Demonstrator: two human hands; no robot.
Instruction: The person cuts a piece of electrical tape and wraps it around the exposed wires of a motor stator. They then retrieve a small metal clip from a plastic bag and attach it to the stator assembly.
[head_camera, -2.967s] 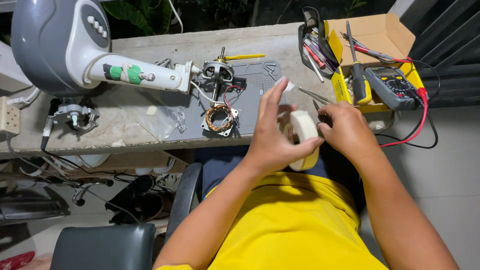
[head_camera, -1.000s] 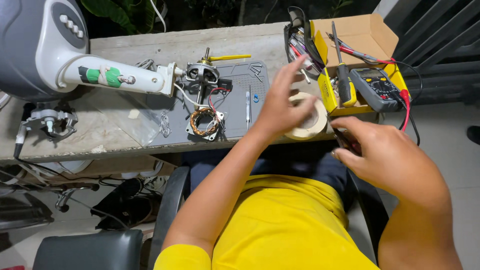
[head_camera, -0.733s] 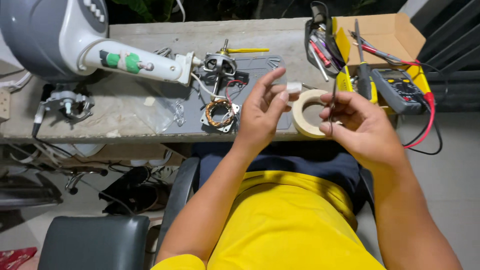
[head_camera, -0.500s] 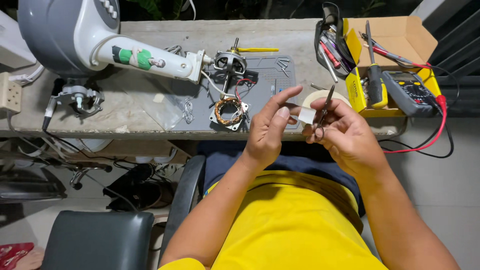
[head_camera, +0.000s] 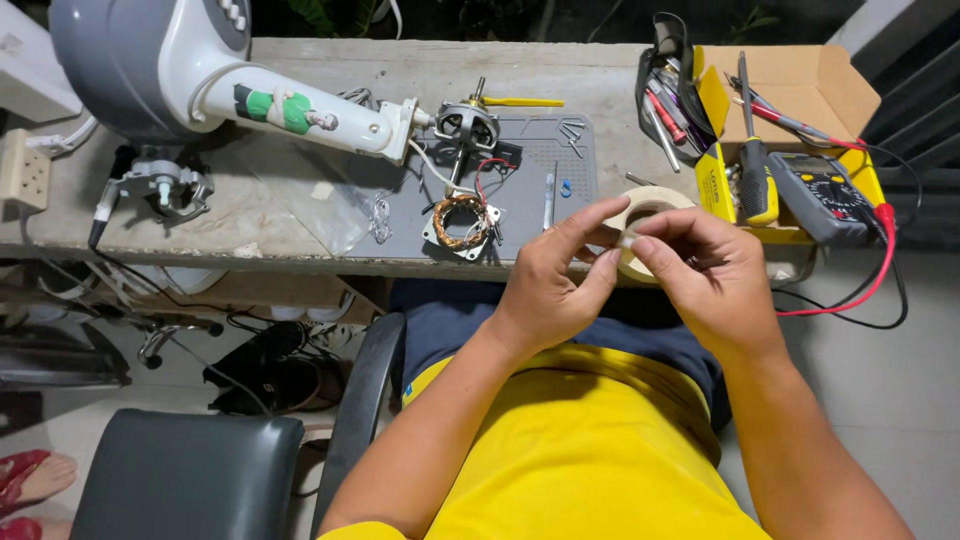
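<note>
Your left hand (head_camera: 555, 285) and right hand (head_camera: 715, 275) both pinch closed on the tape roll (head_camera: 640, 215); the copper stator (head_camera: 462, 222) lies on the surface beyond your left hand

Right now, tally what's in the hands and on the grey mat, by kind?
Tape roll, held between left hand and right hand: 1
Copper coil stator: 1
Motor housing with shaft: 1
Slim pen-like tool: 1
Total: 4, all but the tape on the mat; smaller bits there are too small to tell.
</note>
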